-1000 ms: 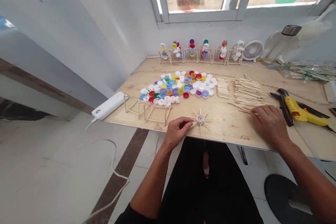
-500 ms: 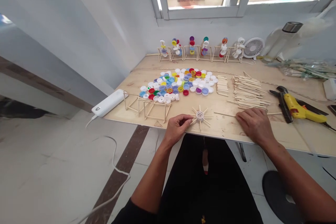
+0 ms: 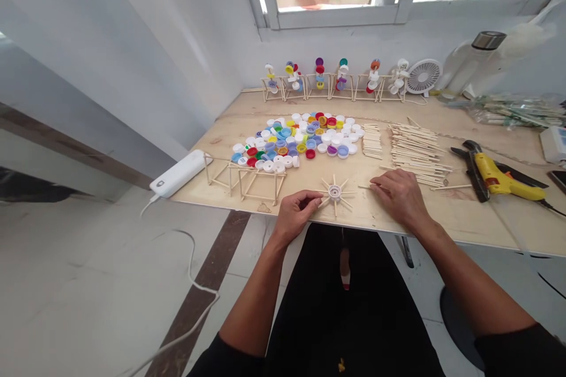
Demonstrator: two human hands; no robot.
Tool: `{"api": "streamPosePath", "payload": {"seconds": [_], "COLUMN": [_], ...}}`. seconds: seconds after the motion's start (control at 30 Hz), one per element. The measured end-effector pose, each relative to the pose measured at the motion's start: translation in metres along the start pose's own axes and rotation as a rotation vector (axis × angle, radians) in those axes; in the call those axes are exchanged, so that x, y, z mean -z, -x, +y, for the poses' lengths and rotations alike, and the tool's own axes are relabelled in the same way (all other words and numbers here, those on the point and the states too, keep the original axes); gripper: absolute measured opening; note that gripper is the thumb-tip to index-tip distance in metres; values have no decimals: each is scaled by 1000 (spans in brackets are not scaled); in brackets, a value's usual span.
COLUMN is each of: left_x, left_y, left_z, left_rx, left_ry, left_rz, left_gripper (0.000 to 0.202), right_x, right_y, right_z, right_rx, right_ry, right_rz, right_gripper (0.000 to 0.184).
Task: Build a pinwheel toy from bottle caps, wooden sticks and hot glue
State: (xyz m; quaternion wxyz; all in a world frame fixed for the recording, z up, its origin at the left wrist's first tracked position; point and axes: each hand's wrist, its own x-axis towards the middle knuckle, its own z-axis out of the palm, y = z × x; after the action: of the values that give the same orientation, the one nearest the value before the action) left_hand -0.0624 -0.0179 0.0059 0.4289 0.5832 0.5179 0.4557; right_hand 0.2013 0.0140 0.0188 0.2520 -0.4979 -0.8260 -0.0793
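A small wheel [image 3: 335, 192] made of a white bottle cap with wooden stick spokes lies flat near the table's front edge. My left hand [image 3: 298, 212] is at its left side, thumb and forefinger pinched on one spoke. To the right of the wheel, my right hand [image 3: 400, 197] has its fingers closed at a long thin wooden stick [image 3: 453, 187]. The stick's left tip pokes out past the fingertips; its middle is hidden under the hand. Just beyond that hand is a pile of wooden sticks [image 3: 415, 153].
Loose coloured bottle caps [image 3: 309, 154] spread across mid-table, beside shorter sticks [image 3: 372, 141]. Stick frames [image 3: 257, 196] stand front left, near a white power strip [image 3: 179, 175]. A yellow glue gun [image 3: 497, 177] lies right. Finished cap wheels [image 3: 319, 73] and a small fan [image 3: 423, 76] line the wall.
My right hand has slid left along the long stick toward its left tip, closer to the wheel. The stick has hardly moved. My left hand stays at the spoke.
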Motion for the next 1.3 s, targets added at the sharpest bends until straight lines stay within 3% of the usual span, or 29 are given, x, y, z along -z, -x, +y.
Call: {"api": "streamPosePath", "payload": {"seconds": [0.37, 0.73, 1.0, 1.17, 1.3], "left_x": [0, -1, -1, -1, 0], "left_y": [0, 0, -2, -1, 0], "left_z": [1, 3, -2, 0, 4], "left_rx": [-14, -10, -32, -15, -4], "left_ry": [-6, -20, -13, -10, -19], "left_rz": [-5, -3, -3, -12, -5], "left_gripper": [20, 21, 19, 21, 21], "right_x": [13, 22, 35, 32, 33], "right_y": [30, 27, 46, 53, 51], "right_z": [25, 27, 57, 69, 62], "right_rx": [-35, -65, -118, -125, -238], "right_ry": [39, 169, 335, 303, 189], "right_rz": [-78, -159, -97, -15, 48], "right_gripper": [19, 13, 18, 25, 23]}}
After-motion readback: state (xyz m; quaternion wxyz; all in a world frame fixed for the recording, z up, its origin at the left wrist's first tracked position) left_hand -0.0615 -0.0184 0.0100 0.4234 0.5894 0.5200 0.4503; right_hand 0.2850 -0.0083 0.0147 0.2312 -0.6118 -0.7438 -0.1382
